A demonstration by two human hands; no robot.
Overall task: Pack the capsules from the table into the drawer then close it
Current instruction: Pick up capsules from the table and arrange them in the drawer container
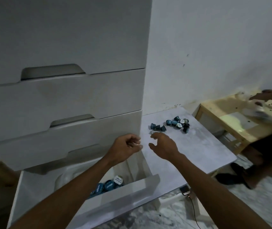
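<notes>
Several blue and dark capsules (173,125) lie in a loose cluster on the far part of the grey table (203,146). The bottom drawer (125,192) of the white cabinet stands pulled out, with a few blue capsules (110,185) inside near its front right. My left hand (126,147) hovers above the drawer's back right corner, fingers loosely curled, holding nothing. My right hand (164,144) is over the table's near left part, fingers spread and relaxed, its fingertips just short of the nearest capsule (153,132).
White cabinet (62,96) with closed upper drawers fills the left. A wooden table (227,116) stands at the right, where another person's hand (262,98) reaches over it. A phone with a cable (185,190) lies on the floor under the grey table.
</notes>
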